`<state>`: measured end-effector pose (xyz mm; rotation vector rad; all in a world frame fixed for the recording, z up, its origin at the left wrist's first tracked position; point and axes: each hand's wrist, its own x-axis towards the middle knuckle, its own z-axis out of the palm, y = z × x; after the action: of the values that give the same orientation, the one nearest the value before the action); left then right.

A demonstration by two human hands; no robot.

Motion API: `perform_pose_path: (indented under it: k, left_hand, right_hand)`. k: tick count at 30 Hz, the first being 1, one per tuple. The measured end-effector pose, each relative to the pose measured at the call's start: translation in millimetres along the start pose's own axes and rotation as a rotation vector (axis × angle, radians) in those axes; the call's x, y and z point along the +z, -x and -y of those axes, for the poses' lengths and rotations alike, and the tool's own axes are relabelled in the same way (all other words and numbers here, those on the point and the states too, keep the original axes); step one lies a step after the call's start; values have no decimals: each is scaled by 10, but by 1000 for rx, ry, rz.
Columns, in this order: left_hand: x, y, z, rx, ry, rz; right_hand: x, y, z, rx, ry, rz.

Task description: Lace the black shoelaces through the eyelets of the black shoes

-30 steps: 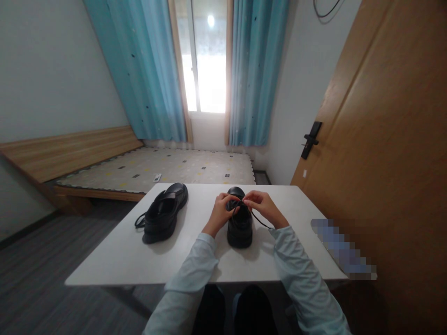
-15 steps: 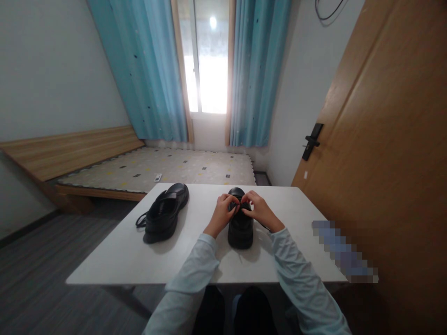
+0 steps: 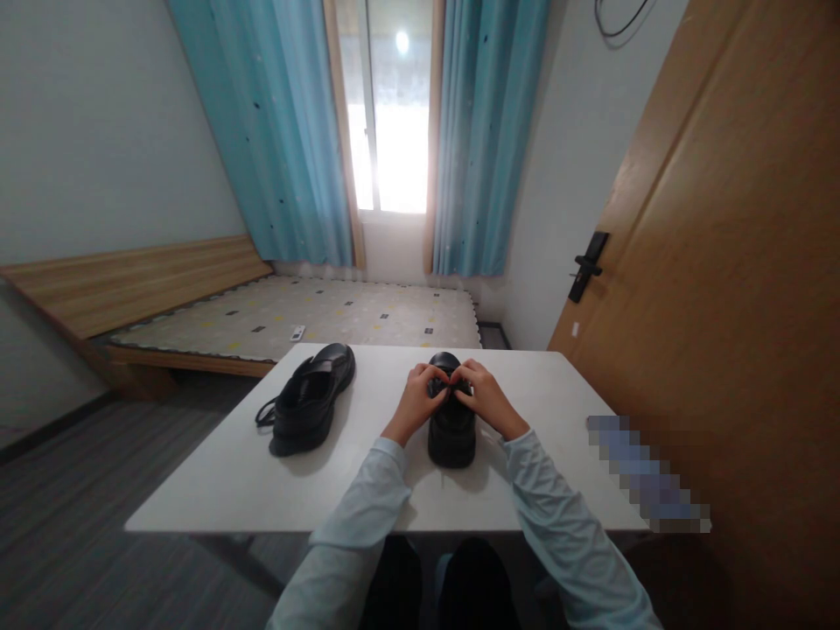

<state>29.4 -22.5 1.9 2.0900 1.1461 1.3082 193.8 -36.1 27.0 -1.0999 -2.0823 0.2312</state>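
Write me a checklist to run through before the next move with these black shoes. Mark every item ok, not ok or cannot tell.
1. Near-center shoe upright on the white table: ok.
2. Left grip and right grip both over that shoe: ok.
3. Fingertips of the two close together: ok.
4. Clear view of what is between the fingertips: not ok, the fingers cover it.
5. Lace firmly pinched: cannot tell.
6. Other shoe apart from both: ok, it sits off to the left.

No text or number can be read.
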Motion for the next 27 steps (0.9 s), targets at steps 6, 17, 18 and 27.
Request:
perform_pose_path:
  k: [6,17,18,27]
  left_hand:
    - [8,-6,6,-9,11,7]
    - [10,-3,-4,-13,-1,15]
    - [8,-3,-5,-10,-4,17]
    - [-1,11,-13,18,-18,9]
  right_hand:
    - [5,10,-1,-2,14,-17]
    - [-5,14,-34,-32,-42,-16]
    - [-7,11,-27,-25,-72,-19]
    - [-45,-7,6,98,-283,-44]
